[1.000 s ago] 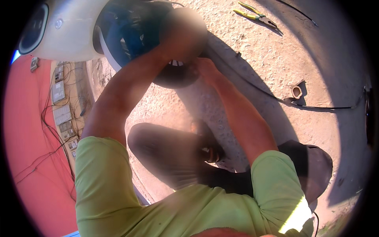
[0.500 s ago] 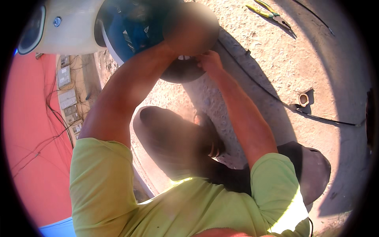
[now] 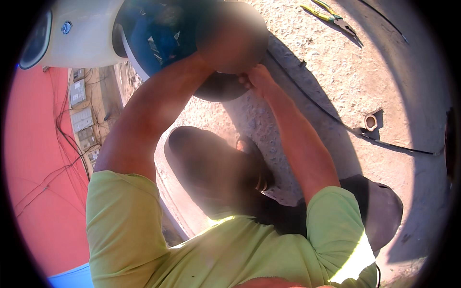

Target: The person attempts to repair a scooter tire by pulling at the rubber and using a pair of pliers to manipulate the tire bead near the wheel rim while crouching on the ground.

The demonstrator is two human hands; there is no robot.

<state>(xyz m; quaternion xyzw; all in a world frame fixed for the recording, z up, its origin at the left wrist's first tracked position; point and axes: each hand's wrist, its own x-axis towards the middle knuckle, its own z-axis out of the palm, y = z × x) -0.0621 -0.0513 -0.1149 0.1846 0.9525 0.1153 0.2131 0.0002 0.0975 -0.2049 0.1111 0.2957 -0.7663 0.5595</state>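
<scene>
My left arm reaches up to a dark, rounded object (image 3: 222, 89) at top centre, but a round blurred patch covers my left hand, so its fingers and anything in them are hidden. At the right edge of that object is my right hand (image 3: 258, 79), its fingers curled together; what they hold, if anything, is too small to make out. Just left of my left forearm lies a glossy dark teal surface (image 3: 161, 41) with a pale rim. A white rounded body (image 3: 91, 36) with a small blue badge adjoins it.
Yellow-green handled pliers (image 3: 333, 19) lie on the rough ground at upper right. A black cable (image 3: 307, 93) runs across to the right, past a small ring-shaped piece (image 3: 370, 122). Grey boxes (image 3: 82, 120) and loose wires line the pink wall (image 3: 36, 158) on the left.
My right hand has shifted slightly down and right, with its fingers more curled. Small white shapes seen beside it before are now hidden. My left arm has barely moved.
</scene>
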